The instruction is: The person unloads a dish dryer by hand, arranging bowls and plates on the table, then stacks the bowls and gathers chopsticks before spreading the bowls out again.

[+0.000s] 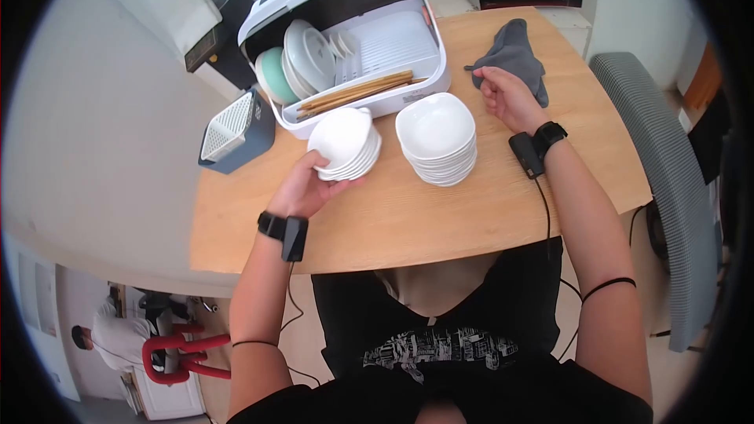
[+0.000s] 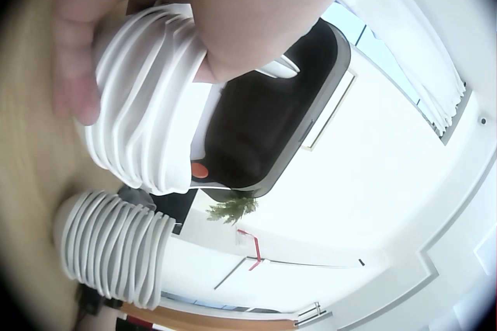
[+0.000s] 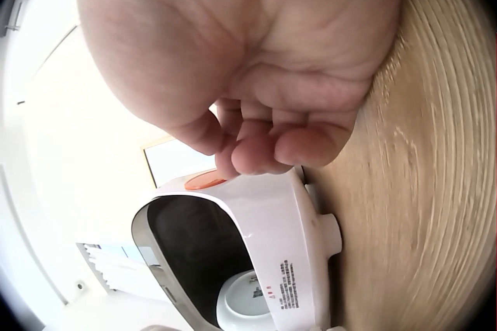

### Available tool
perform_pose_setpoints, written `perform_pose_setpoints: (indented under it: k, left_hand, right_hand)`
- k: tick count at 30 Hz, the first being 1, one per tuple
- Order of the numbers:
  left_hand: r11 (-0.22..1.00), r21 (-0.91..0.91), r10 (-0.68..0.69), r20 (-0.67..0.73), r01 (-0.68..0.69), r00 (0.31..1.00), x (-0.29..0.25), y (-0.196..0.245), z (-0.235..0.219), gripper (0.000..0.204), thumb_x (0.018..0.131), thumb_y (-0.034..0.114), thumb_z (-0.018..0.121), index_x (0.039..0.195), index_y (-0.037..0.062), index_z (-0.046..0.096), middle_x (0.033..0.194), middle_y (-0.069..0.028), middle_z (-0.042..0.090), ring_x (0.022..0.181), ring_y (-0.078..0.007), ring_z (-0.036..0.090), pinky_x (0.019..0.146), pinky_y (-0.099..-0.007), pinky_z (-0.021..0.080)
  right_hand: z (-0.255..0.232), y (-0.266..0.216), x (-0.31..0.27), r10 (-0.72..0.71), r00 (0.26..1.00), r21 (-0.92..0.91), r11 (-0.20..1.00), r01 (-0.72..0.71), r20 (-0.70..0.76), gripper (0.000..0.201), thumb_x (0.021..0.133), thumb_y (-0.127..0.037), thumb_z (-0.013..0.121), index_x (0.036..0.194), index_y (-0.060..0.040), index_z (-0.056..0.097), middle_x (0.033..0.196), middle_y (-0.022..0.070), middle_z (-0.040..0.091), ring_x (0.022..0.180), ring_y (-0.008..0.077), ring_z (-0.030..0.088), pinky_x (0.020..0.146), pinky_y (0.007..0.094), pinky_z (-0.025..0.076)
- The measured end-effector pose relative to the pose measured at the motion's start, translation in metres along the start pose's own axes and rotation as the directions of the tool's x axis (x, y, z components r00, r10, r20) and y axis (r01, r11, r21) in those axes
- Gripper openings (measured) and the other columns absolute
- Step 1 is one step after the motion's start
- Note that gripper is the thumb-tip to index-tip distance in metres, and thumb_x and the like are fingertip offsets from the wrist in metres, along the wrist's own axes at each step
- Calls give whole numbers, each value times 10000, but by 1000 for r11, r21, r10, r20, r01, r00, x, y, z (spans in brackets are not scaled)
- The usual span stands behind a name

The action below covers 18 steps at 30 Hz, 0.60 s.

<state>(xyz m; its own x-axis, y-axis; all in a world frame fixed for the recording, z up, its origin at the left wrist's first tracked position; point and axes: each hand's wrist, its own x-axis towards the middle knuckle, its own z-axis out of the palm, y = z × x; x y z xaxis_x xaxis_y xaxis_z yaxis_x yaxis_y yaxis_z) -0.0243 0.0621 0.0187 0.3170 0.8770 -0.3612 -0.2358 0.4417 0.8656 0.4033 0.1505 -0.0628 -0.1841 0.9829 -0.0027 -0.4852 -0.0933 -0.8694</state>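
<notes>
A small stack of white bowls (image 1: 344, 140) stands tilted near the front of the dish cabinet. My left hand (image 1: 301, 188) grips it from the near left, thumb over the rim and fingers beneath. The left wrist view shows several nested bowls (image 2: 144, 106) in that hand (image 2: 256, 5). To the right is a taller stack of white bowls (image 1: 440, 137), untouched. My right hand (image 1: 512, 100) rests at the table's right side, overlapping the edge of a grey cloth (image 1: 514, 47). Its fingers (image 3: 256, 152) curl loosely with nothing between them.
The open white dish cabinet (image 1: 440, 82) holds plates (image 1: 310, 55), a green dish (image 1: 275, 74) and wooden chopsticks (image 1: 361, 93). A blue-grey basket (image 1: 247, 137) stands left of it. A grey chair (image 1: 652, 149) is at the table's right edge. Another person (image 1: 118, 334) is in the background.
</notes>
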Motion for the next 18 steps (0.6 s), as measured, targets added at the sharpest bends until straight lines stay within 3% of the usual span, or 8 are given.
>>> perform_pose_setpoints:
  k: [3,6,9,13,15,18]
  left_hand:
    - [1000,13,16,43,-17,999,-3,24,-5,675,976,126,546,1617,-11,384,1444,-251,642,1166,-496,729,802,-314,699]
    - [997,4,82,3,-82,997,-5,62,24,654,988,114,528,1615,-11,389,1443,-258,636,1238,-507,693,837,-331,697]
    - [988,48,143,59,-146,988,22,92,47,652,981,79,502,1616,-10,383,1470,-253,623,1256,-496,690,877,-351,689]
    - [998,22,56,36,-57,998,91,118,71,633,997,43,465,1619,5,357,1525,-257,554,1328,-564,614,878,-382,680]
    - [1000,-13,-9,13,9,1000,117,124,87,625,996,18,481,1609,23,359,1560,-256,489,1384,-585,555,968,-408,644]
    - [997,-44,-63,19,63,998,161,130,90,586,1026,20,448,1601,22,339,1569,-256,469,1406,-598,522,1007,-440,622]
  right_hand:
    - [1,0,-1,-7,1000,-18,1000,7,-15,264,1130,-318,608,1251,-98,686,806,-49,586,687,86,504,639,258,406]
    - [-1,2,1,-14,1000,-14,1000,14,-2,261,1133,-312,601,1248,-93,684,809,-52,594,687,80,519,642,259,417]
    - [-1,2,1,-16,1000,-17,1000,16,-2,271,1139,-319,592,1249,-88,679,803,-51,594,685,76,523,644,257,423]
    - [0,2,-1,-23,1000,13,1000,24,-11,281,1149,-329,578,1244,-83,676,795,-47,594,678,75,523,642,254,426]
    - [1,2,-2,-27,999,15,999,28,-19,281,1155,-326,568,1237,-79,673,796,-43,597,675,77,523,641,257,428]
    - [0,2,-1,-13,1000,30,999,13,-8,281,1161,-316,556,1233,-69,668,795,-38,594,677,82,525,645,261,432]
